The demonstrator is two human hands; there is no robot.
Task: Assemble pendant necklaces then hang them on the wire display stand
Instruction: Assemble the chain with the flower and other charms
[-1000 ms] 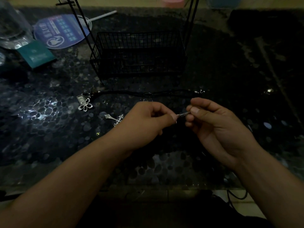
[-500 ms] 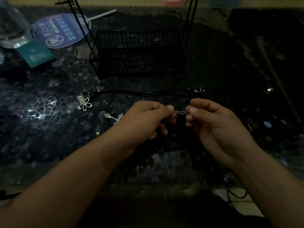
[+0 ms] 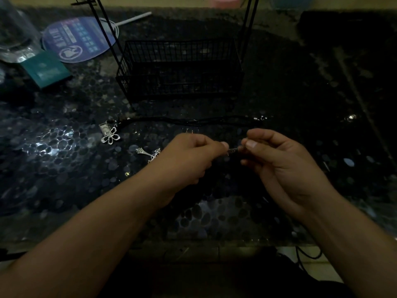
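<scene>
A small silver metal fitting (image 3: 233, 150) is pinched at its two ends between the left hand (image 3: 193, 155) and the right hand (image 3: 279, 160), fingers curled close on both. Its long axis is judged level, running straight from one pinch to the other; what it is fastened to cannot be told. The thin black necklace cord (image 3: 193, 121) lies beyond both grips, parallel to that axis. The silver cross-shaped pendant (image 3: 150, 153) lies just left of the left hand, which is the nearer.
</scene>
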